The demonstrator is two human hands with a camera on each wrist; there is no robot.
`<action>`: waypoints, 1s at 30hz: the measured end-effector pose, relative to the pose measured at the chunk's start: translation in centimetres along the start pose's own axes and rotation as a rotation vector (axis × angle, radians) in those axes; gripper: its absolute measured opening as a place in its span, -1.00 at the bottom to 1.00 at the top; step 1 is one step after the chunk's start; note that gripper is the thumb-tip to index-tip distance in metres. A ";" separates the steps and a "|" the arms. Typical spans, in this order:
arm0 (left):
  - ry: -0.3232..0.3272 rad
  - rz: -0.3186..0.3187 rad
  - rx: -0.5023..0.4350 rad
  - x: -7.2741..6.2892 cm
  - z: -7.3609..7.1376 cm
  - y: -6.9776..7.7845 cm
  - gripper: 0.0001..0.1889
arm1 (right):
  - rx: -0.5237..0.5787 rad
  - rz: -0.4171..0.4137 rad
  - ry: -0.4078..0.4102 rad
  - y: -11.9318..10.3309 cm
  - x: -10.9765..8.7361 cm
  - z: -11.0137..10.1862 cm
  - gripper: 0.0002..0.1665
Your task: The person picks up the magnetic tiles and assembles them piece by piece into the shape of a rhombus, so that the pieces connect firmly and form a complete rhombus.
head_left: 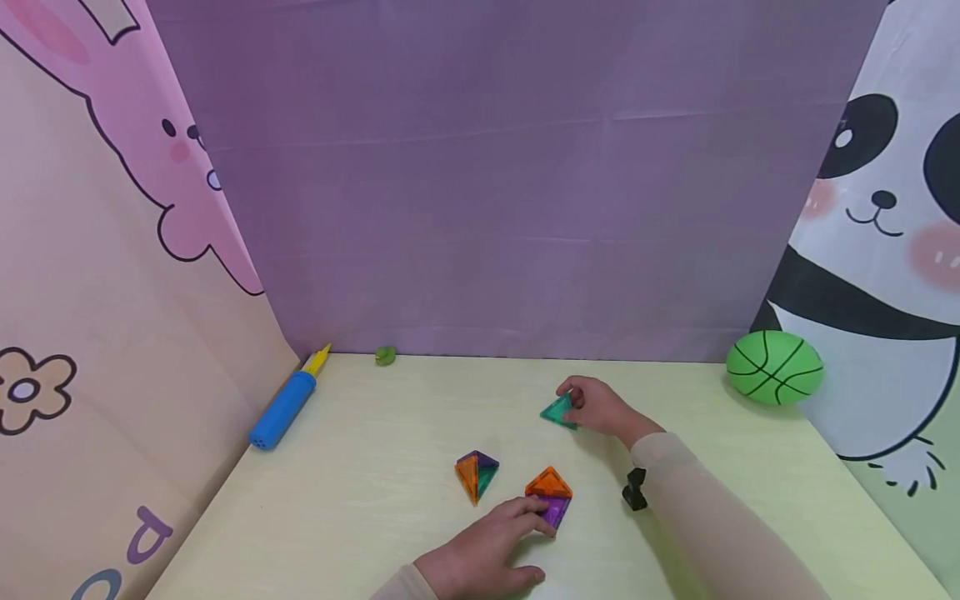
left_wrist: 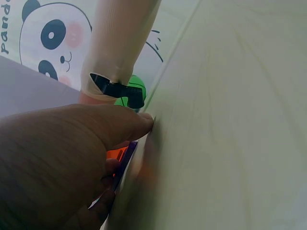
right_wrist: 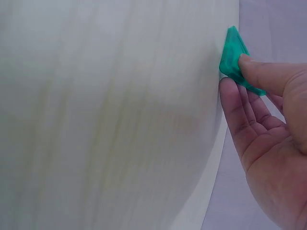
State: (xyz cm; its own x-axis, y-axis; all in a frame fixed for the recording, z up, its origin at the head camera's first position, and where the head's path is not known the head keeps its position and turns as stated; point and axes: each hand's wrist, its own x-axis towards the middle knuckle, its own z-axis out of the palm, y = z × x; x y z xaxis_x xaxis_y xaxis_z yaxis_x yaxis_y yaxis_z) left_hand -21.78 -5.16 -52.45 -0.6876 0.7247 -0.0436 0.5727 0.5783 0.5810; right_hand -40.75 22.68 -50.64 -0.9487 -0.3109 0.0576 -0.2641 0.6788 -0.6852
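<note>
Through my head view I get a pale, faintly grained desk (head_left: 405, 417). Along its left edge I see a blue pump (head_left: 283, 410), yellow tip toward the far left corner. A small green object (head_left: 386, 356) sits at the far edge, a green ball (head_left: 775, 367) by the far right corner. Well inside those edges lie an orange, purple and green piece (head_left: 468, 476) and, near it, an orange-and-purple piece (head_left: 550, 485).
</note>
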 end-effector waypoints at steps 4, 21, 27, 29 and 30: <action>0.000 -0.001 0.002 0.0 -0.1 0.0 -0.55 | 0.061 -0.012 -0.013 -0.1 -0.3 -0.1 -0.64; -0.002 0.007 0.011 0.0 -0.1 0.0 -0.55 | 0.034 -0.039 0.066 -1.0 -2.8 -0.3 -0.75; 0.002 0.007 0.011 0.0 -0.1 0.0 -0.55 | 0.043 -0.036 0.084 -1.2 -3.6 -0.5 -0.77; 0.003 0.007 0.012 0.0 -0.1 0.0 -0.55 | 0.043 -0.034 0.086 -1.3 -4.0 -0.6 -0.75; 0.003 0.008 0.015 0.0 0.0 0.0 -0.55 | 0.043 -0.034 0.089 -1.3 -4.2 -0.7 -0.73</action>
State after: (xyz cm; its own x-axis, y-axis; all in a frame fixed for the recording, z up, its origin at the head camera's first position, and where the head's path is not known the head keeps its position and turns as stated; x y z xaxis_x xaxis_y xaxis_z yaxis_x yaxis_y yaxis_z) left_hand -21.77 -5.18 -52.42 -0.6843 0.7283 -0.0369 0.5845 0.5780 0.5695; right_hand -36.56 23.51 -49.47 -0.9514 -0.2720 0.1442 -0.2906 0.6390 -0.7122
